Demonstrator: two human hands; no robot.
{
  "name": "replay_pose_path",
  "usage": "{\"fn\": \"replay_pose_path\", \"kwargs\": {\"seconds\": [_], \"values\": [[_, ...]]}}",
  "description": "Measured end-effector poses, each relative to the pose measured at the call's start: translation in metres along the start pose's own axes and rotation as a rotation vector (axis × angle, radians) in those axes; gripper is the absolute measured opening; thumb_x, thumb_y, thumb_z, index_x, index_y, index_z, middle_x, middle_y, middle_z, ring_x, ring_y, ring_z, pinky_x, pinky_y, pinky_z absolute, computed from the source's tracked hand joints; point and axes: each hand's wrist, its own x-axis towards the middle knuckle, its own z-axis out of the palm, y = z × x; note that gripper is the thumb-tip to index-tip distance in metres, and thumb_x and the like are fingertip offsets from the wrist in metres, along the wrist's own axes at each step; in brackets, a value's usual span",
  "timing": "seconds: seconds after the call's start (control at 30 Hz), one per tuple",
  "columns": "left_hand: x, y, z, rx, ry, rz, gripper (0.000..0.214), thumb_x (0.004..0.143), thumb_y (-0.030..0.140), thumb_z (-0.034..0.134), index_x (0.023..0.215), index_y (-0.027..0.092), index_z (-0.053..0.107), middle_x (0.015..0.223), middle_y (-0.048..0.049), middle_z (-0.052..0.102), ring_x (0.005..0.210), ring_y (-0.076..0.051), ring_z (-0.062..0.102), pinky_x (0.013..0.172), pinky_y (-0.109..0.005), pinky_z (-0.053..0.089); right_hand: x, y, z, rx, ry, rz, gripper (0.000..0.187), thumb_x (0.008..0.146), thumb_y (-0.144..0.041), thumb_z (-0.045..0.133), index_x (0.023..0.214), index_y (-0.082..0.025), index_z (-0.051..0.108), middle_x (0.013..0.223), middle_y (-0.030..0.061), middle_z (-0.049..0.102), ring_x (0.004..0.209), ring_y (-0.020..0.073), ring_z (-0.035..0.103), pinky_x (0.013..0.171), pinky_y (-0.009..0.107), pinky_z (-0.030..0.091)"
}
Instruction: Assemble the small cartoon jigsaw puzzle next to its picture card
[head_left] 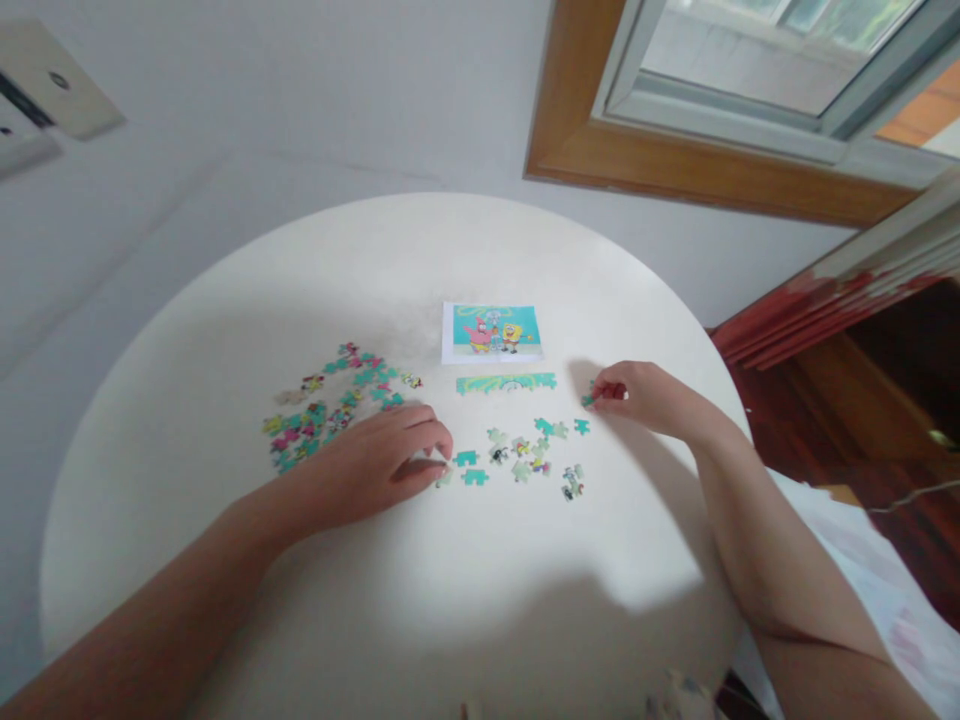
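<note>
My right hand [637, 395] is closed in a pinch on a teal puzzle piece [588, 400], at the right of the loose pieces. My left hand [397, 452] rests low over the table with fingers curved, thumb and forefinger a little apart. A pale puzzle piece [444, 481] lies by its thumb tip, partly hidden. Two teal puzzle pieces [474, 478] are just right of that hand. An assembled puzzle strip [506, 383], teal with yellowish patterns, lies below the picture card [495, 333], which shows a pink and a yellow cartoon figure.
A heap of mixed puzzle pieces [300, 430] spreads left, partly behind my left hand. Pale and patterned pieces [521, 470] are scattered between the hands. The round white table [420, 600] meets a wall with a wood-framed window [577, 150]. A red curtain [810, 310] hangs right.
</note>
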Motion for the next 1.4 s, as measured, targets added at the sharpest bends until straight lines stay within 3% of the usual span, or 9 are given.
{"fn": "replay_pose_path", "kwargs": {"seconds": [0.33,0.53,0.73,1.4], "values": [[0.000,0.003,-0.003,-0.018,0.011,0.001,0.009,0.088,0.025,0.052,0.092,0.021,0.059,0.095,-0.0028,0.059,0.089,-0.017,0.055,0.081,-0.027,0.038,-0.002,-0.011,0.000,0.061,0.032,-0.125,0.020,0.078,-0.017,0.058,0.092,-0.021,0.071,0.085,0.0046,0.068,0.071,0.0144,0.060,0.068,0.027,0.046],[0.000,0.000,-0.001,-0.015,0.020,0.007,0.009,0.088,0.025,0.052,0.093,0.022,0.059,0.095,-0.0028,0.059,0.089,-0.018,0.055,0.081,-0.027,0.038,-0.003,-0.012,0.004,0.013,0.082,-0.054,0.014,0.076,-0.025,0.064,0.087,-0.018,0.069,0.079,0.0055,0.066,0.066,0.0144,0.058,0.062,0.026,0.043],[0.000,0.001,-0.001,-0.017,0.007,0.000,0.009,0.088,0.026,0.052,0.094,0.021,0.058,0.096,-0.0027,0.058,0.090,-0.017,0.054,0.081,-0.027,0.037,0.002,-0.014,0.007,0.035,0.055,-0.094,0.018,0.077,-0.019,0.058,0.089,-0.016,0.071,0.085,0.0075,0.064,0.070,0.0151,0.059,0.069,0.028,0.045],[0.001,0.001,-0.001,-0.015,0.021,0.005,0.009,0.087,0.025,0.053,0.093,0.021,0.059,0.095,-0.0030,0.059,0.089,-0.018,0.055,0.080,-0.028,0.038,0.021,-0.011,0.022,0.113,0.237,-0.102,0.021,0.077,-0.016,0.049,0.090,-0.016,0.065,0.088,0.0078,0.059,0.072,0.0144,0.055,0.071,0.029,0.044]]}}
